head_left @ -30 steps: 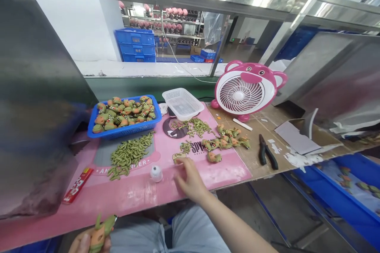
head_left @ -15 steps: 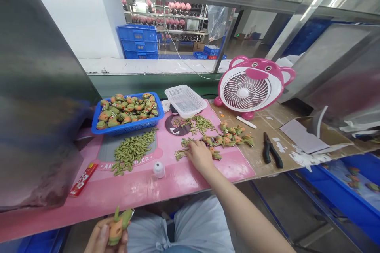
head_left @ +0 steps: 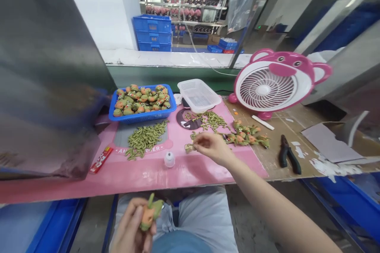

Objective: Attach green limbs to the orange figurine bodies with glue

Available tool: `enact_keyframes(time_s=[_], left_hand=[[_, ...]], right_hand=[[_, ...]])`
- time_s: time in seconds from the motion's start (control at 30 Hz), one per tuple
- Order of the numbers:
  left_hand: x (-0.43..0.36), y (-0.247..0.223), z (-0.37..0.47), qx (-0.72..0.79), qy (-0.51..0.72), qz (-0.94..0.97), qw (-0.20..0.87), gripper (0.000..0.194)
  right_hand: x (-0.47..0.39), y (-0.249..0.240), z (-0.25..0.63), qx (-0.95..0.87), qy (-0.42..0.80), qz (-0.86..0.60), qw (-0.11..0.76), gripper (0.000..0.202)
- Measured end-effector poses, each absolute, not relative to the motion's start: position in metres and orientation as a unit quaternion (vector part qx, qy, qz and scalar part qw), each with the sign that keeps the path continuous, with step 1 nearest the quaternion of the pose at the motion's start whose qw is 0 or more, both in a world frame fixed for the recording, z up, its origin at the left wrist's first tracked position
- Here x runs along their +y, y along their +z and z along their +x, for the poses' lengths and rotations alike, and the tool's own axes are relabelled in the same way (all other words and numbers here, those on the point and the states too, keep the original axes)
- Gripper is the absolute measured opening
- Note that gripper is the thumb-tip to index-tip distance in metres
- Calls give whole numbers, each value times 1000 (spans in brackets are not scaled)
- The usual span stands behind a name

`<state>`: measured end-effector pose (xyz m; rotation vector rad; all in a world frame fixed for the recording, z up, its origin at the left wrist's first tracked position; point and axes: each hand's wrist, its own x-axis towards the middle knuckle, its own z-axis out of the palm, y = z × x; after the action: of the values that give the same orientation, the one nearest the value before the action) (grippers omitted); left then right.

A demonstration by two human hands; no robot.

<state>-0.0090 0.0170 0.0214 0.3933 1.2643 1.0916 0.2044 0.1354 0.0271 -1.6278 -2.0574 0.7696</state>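
A small green and orange toy figure with a green piece sticking up from it is gripped between the thumb and fingers of my left hand, above my lap. Over the pink mat, my right hand has its thumb and fingertips pinched together; whatever is between them is too small to make out. Just at those fingertips lies a small pale-green piece. Beyond the hand are loose small green parts, and to its right a group of green and orange figures.
A blue basket full of figures stands at the back left, with a pile of curved green pieces before it. Around are a white basket, small white bottle, red packet, pink fan and pliers.
My right hand has lifted slightly off the small parts, its fingers now pinched. My left hand still holds the figure, a little higher. The whole view has shifted.
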Motion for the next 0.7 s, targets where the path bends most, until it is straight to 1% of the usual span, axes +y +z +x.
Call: enact_keyframes(time_s=[0.07, 0.1, 0.2, 0.27, 0.43, 0.57, 0.7], left_hand=[[18, 22, 0, 541, 472, 184, 671, 46], [20, 23, 5, 530, 467, 190, 682, 47], [28, 28, 16, 507, 440, 190, 716, 49], [33, 34, 20, 506, 429, 174, 728, 49], [36, 41, 21, 501, 390, 135, 761, 49], [34, 40, 20, 500, 382, 118, 768, 50], [33, 39, 20, 489, 378, 109, 779, 47]], right_hand=[[115, 34, 193, -735, 325, -543, 242, 4], [104, 36, 186, -731, 363, -509, 274, 4], [78, 40, 168, -672, 492, -364, 417, 7], [69, 40, 161, -629, 538, -305, 471, 6], [65, 34, 158, -606, 567, -329, 450, 4], [64, 28, 160, -579, 594, -333, 448, 3], [63, 24, 160, -581, 594, -334, 445, 4]])
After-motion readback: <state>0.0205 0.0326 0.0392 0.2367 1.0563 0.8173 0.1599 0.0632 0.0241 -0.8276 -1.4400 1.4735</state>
